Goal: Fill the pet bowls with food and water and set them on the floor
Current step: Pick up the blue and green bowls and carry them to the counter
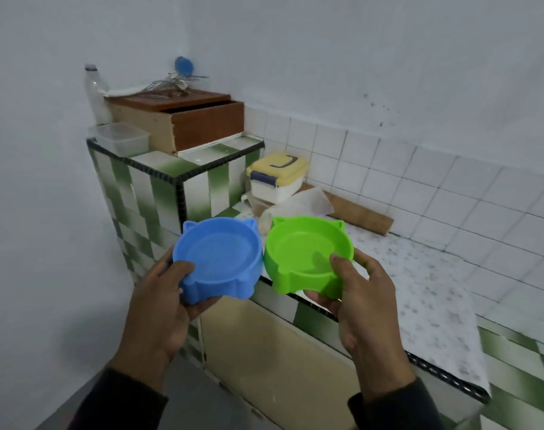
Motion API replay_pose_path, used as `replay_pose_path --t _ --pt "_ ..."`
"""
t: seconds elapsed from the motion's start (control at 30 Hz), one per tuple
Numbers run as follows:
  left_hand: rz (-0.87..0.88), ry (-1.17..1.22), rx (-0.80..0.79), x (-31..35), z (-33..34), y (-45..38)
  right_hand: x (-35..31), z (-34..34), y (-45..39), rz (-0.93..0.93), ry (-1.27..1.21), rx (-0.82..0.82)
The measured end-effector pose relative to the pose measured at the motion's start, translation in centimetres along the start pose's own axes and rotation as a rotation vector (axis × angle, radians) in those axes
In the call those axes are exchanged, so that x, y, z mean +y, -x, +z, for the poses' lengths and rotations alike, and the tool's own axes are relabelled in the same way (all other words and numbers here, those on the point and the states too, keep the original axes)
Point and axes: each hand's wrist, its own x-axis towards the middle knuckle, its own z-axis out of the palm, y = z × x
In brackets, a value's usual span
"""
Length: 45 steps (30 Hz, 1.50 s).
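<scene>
Both forearms reach forward and up from the bottom of the view, dark sleeves ending at the wrists. The left hand (162,302) grips the near rim of a blue bowl (218,259), thumb lying over the rim and fingers curled beneath. The right hand (360,302) holds a green bowl (305,252) the same way (thumb tip inside the rim, fingers under the base). The hands are level, apart, palms turned inward.

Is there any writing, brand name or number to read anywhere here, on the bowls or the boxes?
None can be read.
Blue bowl and green bowl: plain, no writing.
Yellow-lidded box: no label shows.
Bottle: too blurred to tell.
</scene>
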Motion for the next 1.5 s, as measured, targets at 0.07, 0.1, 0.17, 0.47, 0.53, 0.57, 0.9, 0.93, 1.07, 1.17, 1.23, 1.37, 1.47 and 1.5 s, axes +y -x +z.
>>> replay_pose_path --t 0.07,0.1,0.17,0.47,0.53,0.57,0.9,0.93,1.07,1.17,1.23,1.37,1.47,1.5 --pt "-0.037 -0.015 -0.049 -1.3 1.4 0.4 -0.6 -2.1 0.6 -0.026 -0.005 0.057" --pt "-0.058 -0.023 -0.081 -1.9 2.1 0.6 -0.9 -3.2 1.0 -0.040 -0.005 0.089" --pt "-0.090 -0.036 -0.141 -3.1 3.5 1.4 -1.5 -5.3 1.9 -0.069 -0.012 0.154" --pt "-0.229 -0.125 -0.396 -8.8 10.2 6.7 -3.9 -15.4 7.9 -0.144 -0.040 0.427" --pt "-0.255 -0.141 -0.442 -10.3 11.6 8.3 -4.3 -17.7 9.3 -0.142 -0.042 0.503" --pt "-0.266 -0.149 -0.462 -11.1 12.3 9.1 -4.7 -18.9 10.0 -0.147 -0.048 0.539" --pt "-0.448 -0.223 -0.682 -24.0 25.7 21.9 -11.2 -38.1 15.8 -0.241 -0.096 0.823" --pt "-0.445 -0.219 -0.670 -24.0 25.9 22.2 -11.2 -38.6 15.5 -0.229 -0.081 0.834" --pt "-0.456 -0.217 -0.653 -27.4 28.3 25.0 -12.0 -43.2 16.0 -0.221 -0.076 0.872" --pt "-0.458 -0.220 -0.632 -28.1 28.6 25.2 -11.6 -43.8 15.9 -0.209 -0.076 0.880" --pt "-0.473 -0.236 -0.641 -30.3 30.4 27.0 -12.4 -46.9 16.1 -0.205 -0.075 0.903" --pt "-0.486 -0.256 -0.660 -34.7 34.4 31.1 -14.2 -53.5 16.5 -0.202 -0.077 0.934" --pt "-0.510 -0.263 -0.677 -37.4 36.4 32.9 -15.0 -57.2 16.3 -0.186 -0.087 0.972" --pt "-0.516 -0.271 -0.683 -38.2 37.1 33.4 -15.1 -58.3 16.2 -0.179 -0.096 0.978"
